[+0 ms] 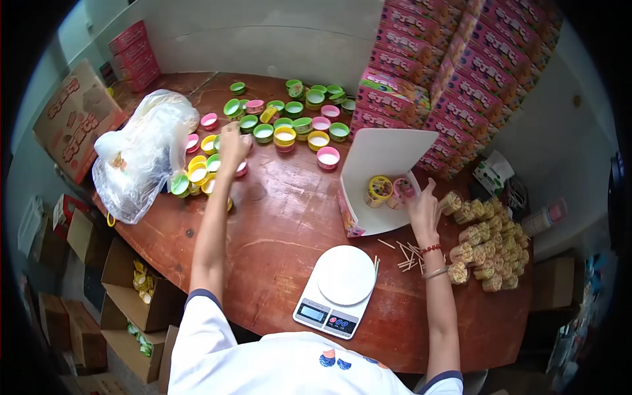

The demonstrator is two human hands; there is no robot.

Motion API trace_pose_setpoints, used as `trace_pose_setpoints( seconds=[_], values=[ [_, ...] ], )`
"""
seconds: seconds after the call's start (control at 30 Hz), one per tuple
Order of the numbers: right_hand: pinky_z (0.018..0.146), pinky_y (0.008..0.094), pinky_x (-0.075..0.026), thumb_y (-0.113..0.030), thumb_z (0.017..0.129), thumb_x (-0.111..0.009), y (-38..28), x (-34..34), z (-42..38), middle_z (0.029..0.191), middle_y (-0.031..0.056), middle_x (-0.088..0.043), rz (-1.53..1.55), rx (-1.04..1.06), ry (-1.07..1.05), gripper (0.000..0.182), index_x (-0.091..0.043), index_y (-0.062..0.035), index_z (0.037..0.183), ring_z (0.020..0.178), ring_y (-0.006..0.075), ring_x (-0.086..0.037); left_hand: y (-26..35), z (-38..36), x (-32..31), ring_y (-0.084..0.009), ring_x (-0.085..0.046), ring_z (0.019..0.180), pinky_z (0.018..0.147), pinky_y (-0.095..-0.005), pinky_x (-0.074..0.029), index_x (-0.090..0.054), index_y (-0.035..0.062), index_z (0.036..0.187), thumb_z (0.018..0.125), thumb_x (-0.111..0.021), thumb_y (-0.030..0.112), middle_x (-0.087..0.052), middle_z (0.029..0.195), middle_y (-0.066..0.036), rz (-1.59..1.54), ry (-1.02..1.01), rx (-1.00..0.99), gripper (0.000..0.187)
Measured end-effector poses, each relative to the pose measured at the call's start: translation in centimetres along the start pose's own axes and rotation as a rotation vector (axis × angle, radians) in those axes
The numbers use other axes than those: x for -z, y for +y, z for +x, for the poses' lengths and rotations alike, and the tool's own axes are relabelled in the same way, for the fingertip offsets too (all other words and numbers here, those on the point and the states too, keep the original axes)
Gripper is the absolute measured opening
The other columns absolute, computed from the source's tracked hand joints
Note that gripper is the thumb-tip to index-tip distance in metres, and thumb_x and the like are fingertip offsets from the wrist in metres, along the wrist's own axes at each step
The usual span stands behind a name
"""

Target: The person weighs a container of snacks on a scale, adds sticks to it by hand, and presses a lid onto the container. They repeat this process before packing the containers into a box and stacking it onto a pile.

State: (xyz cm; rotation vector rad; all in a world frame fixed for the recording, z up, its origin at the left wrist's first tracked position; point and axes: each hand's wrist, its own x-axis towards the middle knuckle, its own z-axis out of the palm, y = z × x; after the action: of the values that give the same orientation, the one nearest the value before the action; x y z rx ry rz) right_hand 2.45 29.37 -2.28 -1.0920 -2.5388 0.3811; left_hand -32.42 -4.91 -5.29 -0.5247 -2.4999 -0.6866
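My left hand (235,146) reaches in among small green, yellow and pink cups (263,132) with white insides. Its fingers are bent and closed, and what lies between them is hidden. On the right, an opened cardboard box (388,155) stands with its white lid raised. Inside it are a yellow tub (379,189) and a pink tub (402,191), side by side. My right hand (424,207) is at the box's right wall, close to the pink tub, and appears to grip that wall. A white kitchen scale (345,280) lies in front of me, nothing on its plate.
Stacked pink boxes (471,79) rise behind the open box. Crumbly yellowish pieces (490,247) are heaped at the right beside loose sticks (412,258). A clear plastic bag (141,158) sits at the left edge; open cartons (141,289) are below it.
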Motion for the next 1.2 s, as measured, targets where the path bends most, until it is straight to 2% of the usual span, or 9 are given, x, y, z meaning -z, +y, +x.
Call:
trace_pose_setpoints(
  seconds=[0.1,0.17,0.33,0.43,0.53,0.63,0.8,1.0,1.2],
  values=[
    [0.076,0.0523,-0.057,-0.029,0.09,-0.075,4.3,0.5,0.0,0.091,0.028,-0.072,-0.132,0.025,-0.059,0.042,-0.068,0.0054,0.112,0.087,0.0463,-0.071,-11.5,1.3,-5.3,-0.0469,-0.053,0.129,0.109,-0.049,-0.045,-0.042,-0.0023,0.148,0.086,-0.073,0.028,-0.053,0.141,-0.032,0.243,-0.079,0.116,0.076],
    [0.076,0.0531,-0.058,-0.023,0.089,-0.073,5.3,-0.7,-0.7,0.09,0.0301,-0.071,-0.021,-0.01,-0.109,0.028,-0.075,0.0047,0.087,0.087,0.0475,-0.071,-13.7,1.2,-5.5,-0.0446,-0.058,0.125,0.108,-0.0492,-0.046,-0.04,-0.004,0.149,0.087,-0.074,0.028,-0.06,0.133,-0.03,0.097,-0.165,0.103,0.077],
    [0.071,0.0514,-0.057,-0.029,0.093,-0.072,1.3,1.2,-6.4,0.084,0.0308,-0.07,0.146,0.01,-0.237,0.039,-0.071,0.0069,0.077,0.084,0.044,-0.072,-13.3,1.2,-4.6,-0.0415,-0.065,0.101,0.089,-0.051,-0.05,-0.061,0.0048,0.122,0.091,-0.061,0.01,-0.069,0.107,-0.024,0.152,-0.048,-0.079,0.032],
    [0.067,0.0423,-0.056,-0.036,0.089,-0.08,3.7,2.1,-10.4,0.078,0.0272,-0.07,0.349,-0.076,0.089,0.049,-0.065,0.007,0.106,0.073,0.0397,-0.072,-12.5,1.1,-3.2,-0.0382,-0.066,0.104,0.092,-0.0476,-0.05,-0.064,0.0028,0.119,0.094,-0.055,0.008,-0.07,0.11,-0.022,-0.006,0.014,-0.108,0.027],
    [0.064,0.0401,-0.056,-0.034,0.081,-0.088,7.3,7.7,-14.2,0.082,0.0284,-0.07,0.202,-0.547,0.222,0.083,-0.041,0.0059,0.136,0.076,0.0369,-0.073,-8.8,-3.0,1.0,-0.0347,-0.069,0.098,0.087,-0.0424,-0.052,-0.063,0.0021,0.123,0.095,-0.055,0.004,-0.071,0.109,-0.02,-0.3,-0.168,-0.151,0.029],
    [0.066,0.0428,-0.057,-0.035,0.075,-0.091,15.5,4.0,-16.1,0.085,0.0249,-0.073,0.01,-0.482,0.435,0.081,-0.05,0.0068,0.131,0.078,0.0367,-0.074,-3.4,-9.5,5.5,-0.0241,-0.068,0.087,0.081,-0.037,-0.053,-0.065,0.0011,0.118,0.095,-0.059,0.005,-0.072,0.1,-0.015,-0.424,-0.59,-0.156,0.024],
    [0.079,0.0359,-0.06,-0.019,0.073,-0.092,12.3,5.9,-17.7,0.105,0.0176,-0.076,0.437,-0.313,0.406,0.051,-0.067,-0.0007,0.114,0.095,0.0263,-0.076,1.8,-17.6,7.7,-0.0245,-0.066,0.086,0.08,-0.0346,-0.052,-0.065,-0.0015,0.115,0.093,-0.063,0.002,-0.069,0.096,-0.016,-0.423,-0.85,-0.106,0.022],
    [0.089,0.0337,-0.06,-0.014,0.071,-0.093,0.3,3.8,-21.6,0.111,0.0171,-0.075,0.771,0.046,-0.062,0.066,-0.063,0.0006,0.127,0.104,0.0223,-0.074,4.1,-19.9,11.0,-0.0355,-0.059,0.116,0.101,-0.0422,-0.047,-0.06,0.0027,0.129,0.091,-0.066,0.003,-0.059,0.125,-0.018,-0.299,-0.633,-0.244,0.038],
    [0.087,0.0367,-0.06,-0.02,0.072,-0.094,-2.2,1.5,-22.7,0.111,0.0212,-0.075,0.806,0.052,-0.246,0.078,-0.055,-0.0017,0.137,0.107,0.0273,-0.074,8.2,-19.6,16.1,-0.0371,-0.059,0.121,0.104,-0.0447,-0.046,-0.063,0.0023,0.126,0.091,-0.066,0.003,-0.061,0.128,-0.018,-0.422,-0.576,-0.111,0.035]
  ],
)
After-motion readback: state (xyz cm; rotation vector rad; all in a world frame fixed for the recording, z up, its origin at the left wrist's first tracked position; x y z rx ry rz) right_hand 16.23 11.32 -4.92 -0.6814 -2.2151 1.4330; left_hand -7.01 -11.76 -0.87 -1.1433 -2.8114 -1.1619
